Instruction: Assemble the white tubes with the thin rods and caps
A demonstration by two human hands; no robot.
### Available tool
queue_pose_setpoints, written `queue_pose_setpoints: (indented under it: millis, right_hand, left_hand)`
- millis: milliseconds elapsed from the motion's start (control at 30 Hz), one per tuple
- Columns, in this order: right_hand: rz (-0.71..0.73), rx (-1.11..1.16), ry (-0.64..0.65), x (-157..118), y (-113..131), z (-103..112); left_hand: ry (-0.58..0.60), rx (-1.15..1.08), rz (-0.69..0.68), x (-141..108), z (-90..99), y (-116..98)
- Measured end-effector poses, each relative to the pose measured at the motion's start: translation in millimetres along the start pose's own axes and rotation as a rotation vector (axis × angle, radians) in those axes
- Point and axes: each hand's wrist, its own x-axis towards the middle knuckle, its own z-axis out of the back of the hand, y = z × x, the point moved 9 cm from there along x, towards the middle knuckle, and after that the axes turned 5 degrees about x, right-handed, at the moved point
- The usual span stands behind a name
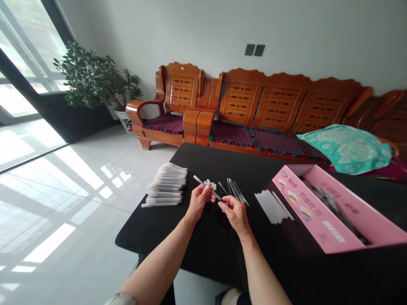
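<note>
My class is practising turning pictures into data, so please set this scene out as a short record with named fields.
Left hand: pinching a slim pale stick
Right hand: at the stick's dark end
Table: black
Left on table: large pile of whitish sticks
Beyond hands: small white pieces, thin dark rods
Right on table: whitish tubes, open pink box
Background: wooden bench, potted plant

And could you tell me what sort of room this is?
Probably a home living room: a carved wooden sofa with woven red-and-green seat covers, and a leafy green potted plant.
</note>
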Motion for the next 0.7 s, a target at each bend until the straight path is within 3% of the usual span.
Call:
queue_pose_setpoints:
  millis: [133, 300, 467, 700]
  right_hand:
    - [0.074, -0.086, 0.002, 0, 8, -1]
    - [0.019, -0.071, -0.06, 1, 1, 4]
    - [0.081, -0.151, -0.025, 2, 3, 0]
    - [0.059, -0.157, -0.046, 2, 0, 2]
  left_hand:
    - [-0.004, 0.005, 0.001, -1, -0.1, -1]
    - [0.004, -0.011, -0.009, -1, -0.9, -1]
    - [-0.015, -0.004, -0.014, -1, -0.3, -3]
    - [-0.015, -0.007, -0.018, -2, -0.5, -5]
